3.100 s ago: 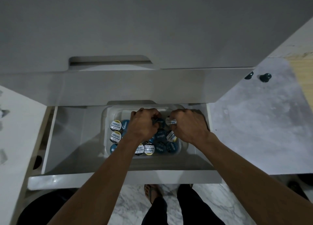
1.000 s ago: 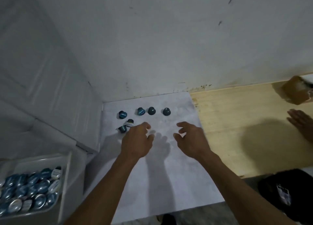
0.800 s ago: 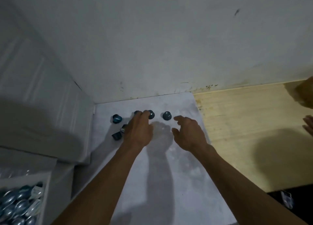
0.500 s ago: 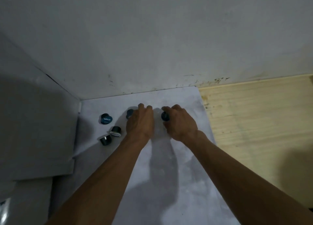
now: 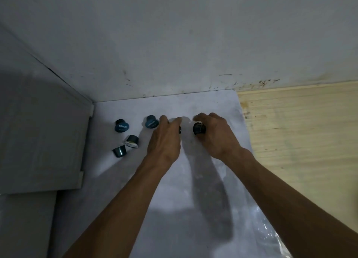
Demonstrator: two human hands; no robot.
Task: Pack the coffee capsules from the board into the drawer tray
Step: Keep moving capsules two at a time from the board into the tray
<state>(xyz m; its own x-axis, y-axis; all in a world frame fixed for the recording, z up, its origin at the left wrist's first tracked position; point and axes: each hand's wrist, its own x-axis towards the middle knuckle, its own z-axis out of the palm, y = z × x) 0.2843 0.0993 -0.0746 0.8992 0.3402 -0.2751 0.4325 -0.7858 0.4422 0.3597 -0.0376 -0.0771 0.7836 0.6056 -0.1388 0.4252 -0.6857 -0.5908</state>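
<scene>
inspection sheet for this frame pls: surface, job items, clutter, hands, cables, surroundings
Surface: pale marbled board against the wall, a wooden top adjoining on the right.
Job's things: four loose capsules left of the hands: far-left blue capsule, blue capsule by the left hand, capsule on its side, dark capsule nearest the cabinet. Drawer tray not in view.
Clutter: nothing seen.
Hands: left hand curled over a mostly hidden dark capsule; right hand grips another dark capsule.
Cables: nothing seen.
Surroundings: stained white wall behind, grey cabinet panel on the left.
</scene>
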